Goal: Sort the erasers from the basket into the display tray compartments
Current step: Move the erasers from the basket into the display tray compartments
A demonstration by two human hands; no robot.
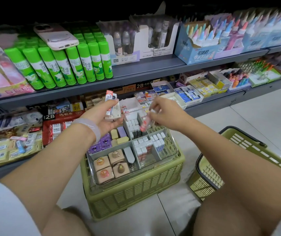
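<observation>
Bare forearms are reaching forward from the bottom edge, over a green crate (pixel 133 193) sitting on the floor tiles; a clear tray (pixel 168 157) is resting on top of the crate, its compartments holding white erasers (pixel 142 147) standing on end, purple ones (pixel 100 143), yellow ones (pixel 119 137) and pink blocks (pixel 110 166); the left hand (pixel 105 116), palm up with a pale bangle (pixel 92 128) at the wrist, is gripping a stack of boxed erasers (pixel 113 109) above the tray's far left corner; the right hand (pixel 160 114) is pinching a red-and-white eraser (pixel 145 124), blurred, just above the tray's far middle compartment; a green basket (pixel 248 160) is sitting to the right on the floor; a phone (pixel 55 37) is lying on the glue sticks (pixel 71 65) on the upper shelf.
</observation>
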